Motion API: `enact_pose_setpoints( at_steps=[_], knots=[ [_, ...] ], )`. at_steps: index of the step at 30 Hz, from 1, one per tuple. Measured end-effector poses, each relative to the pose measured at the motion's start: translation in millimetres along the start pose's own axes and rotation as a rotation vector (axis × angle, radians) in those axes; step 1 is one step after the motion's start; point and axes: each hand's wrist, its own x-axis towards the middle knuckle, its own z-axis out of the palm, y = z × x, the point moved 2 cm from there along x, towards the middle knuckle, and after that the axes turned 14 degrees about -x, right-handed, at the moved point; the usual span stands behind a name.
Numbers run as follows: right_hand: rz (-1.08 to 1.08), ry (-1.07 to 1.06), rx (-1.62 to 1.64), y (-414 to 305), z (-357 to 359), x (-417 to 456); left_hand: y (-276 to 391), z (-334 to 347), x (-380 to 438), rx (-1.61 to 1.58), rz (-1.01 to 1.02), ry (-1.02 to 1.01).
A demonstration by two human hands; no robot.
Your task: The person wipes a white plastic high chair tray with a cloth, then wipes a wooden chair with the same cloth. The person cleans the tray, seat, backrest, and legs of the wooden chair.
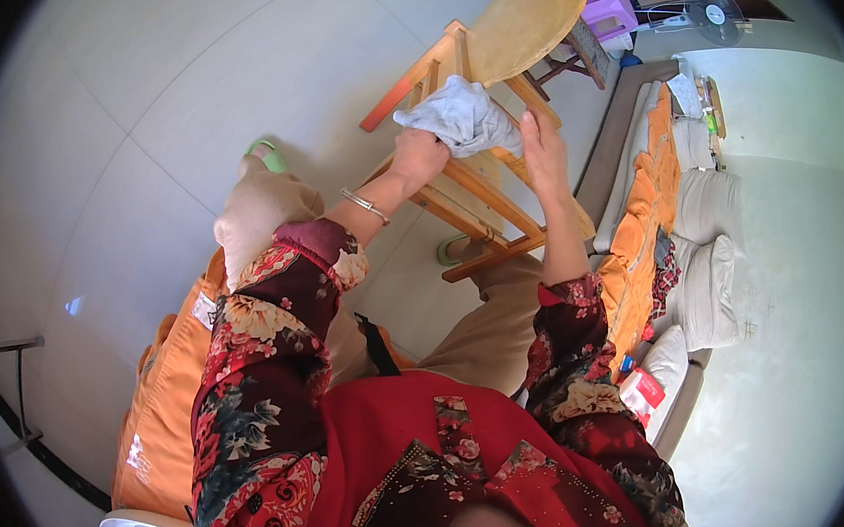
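A light grey cloth [460,115] lies bunched against the frame of a wooden folding chair or stool [490,199], whose round yellowish top [529,21] is tilted away from me. My left hand [420,157], with a metal bangle on the wrist, is closed on the near left edge of the cloth. On the other side, my right hand [544,149] is upright at the cloth's right end, beside a wooden bar; its fingers are partly hidden, so its hold cannot be told.
A brown sofa [609,123] with an orange cover [635,245] and pillows [707,291] runs along the right wall. A purple plastic stool [606,6], a dark small stool [588,53] and a fan [715,14] stand beyond. Orange fabric [170,391] is at lower left.
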Motion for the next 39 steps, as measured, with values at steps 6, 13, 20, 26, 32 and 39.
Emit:
enact_pose_setpoints(
  at_steps=[6, 13, 20, 26, 32, 39],
  knots=[
    [0.075, -0.197, -0.236, 28, 15, -14, 12, -5, 0, -0.049, -0.044, -0.077],
    [0.066, -0.211, -0.174, 36, 20, -9, 30, -23, -10, -0.621, -0.184, -0.120],
    [0.090, -0.253, 0.014, 51, 23, -6, 30, -47, 7, -0.618, -0.193, 0.181],
    [0.101, -0.326, -0.149, 42, 21, -3, 61, -99, 21, -0.832, -0.119, 0.570],
    [0.096, -0.385, -0.255, 35, 20, 1, 54, -27, 10, -0.270, -0.067, -0.076],
    [0.087, -0.352, -0.210, 31, 20, -7, 32, -5, 13, -0.213, 0.045, -0.129]
  ],
)
